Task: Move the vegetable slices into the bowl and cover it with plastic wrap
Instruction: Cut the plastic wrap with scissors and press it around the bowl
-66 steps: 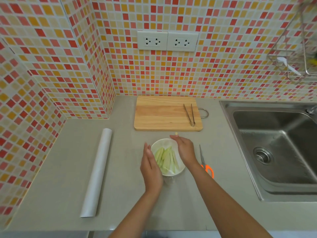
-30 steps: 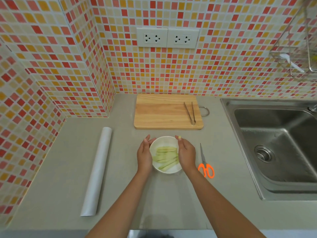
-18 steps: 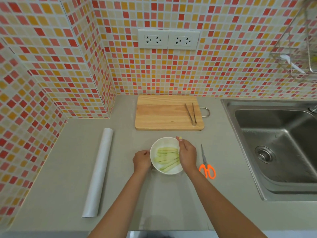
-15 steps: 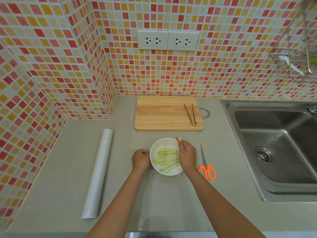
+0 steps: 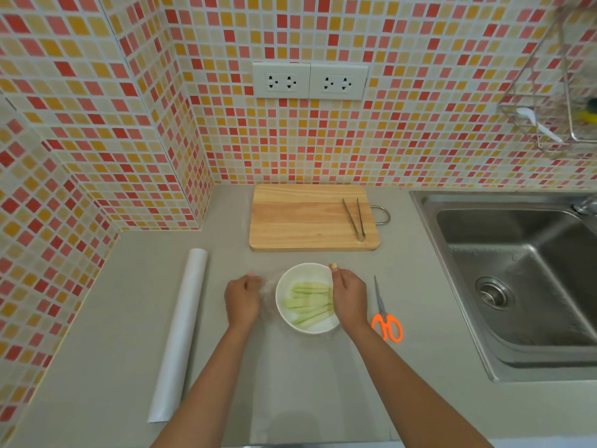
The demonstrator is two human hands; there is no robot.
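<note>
A white bowl [image 5: 295,276] stands on the grey counter and holds several pale green vegetable slices [image 5: 310,305]. A clear sheet of plastic wrap [image 5: 269,294] lies over the bowl and trails onto the counter toward me. My left hand [image 5: 242,299] sits just left of the bowl, its fingers pinched on the wrap's edge. My right hand [image 5: 350,297] rests on the bowl's right rim and presses the wrap there. The roll of plastic wrap [image 5: 181,331] lies on the counter further left.
A wooden cutting board [image 5: 303,218] with metal tongs [image 5: 355,218] on it lies behind the bowl. Orange-handled scissors [image 5: 386,315] lie right of my right hand. A steel sink [image 5: 517,279] fills the right side. Tiled walls close the back and left.
My left hand left the bowl's left rim, closed on the wrap and drew it slightly leftward. Earlier the bowl was turned, so the slices now lie crosswise. My right hand stayed on the right rim.
</note>
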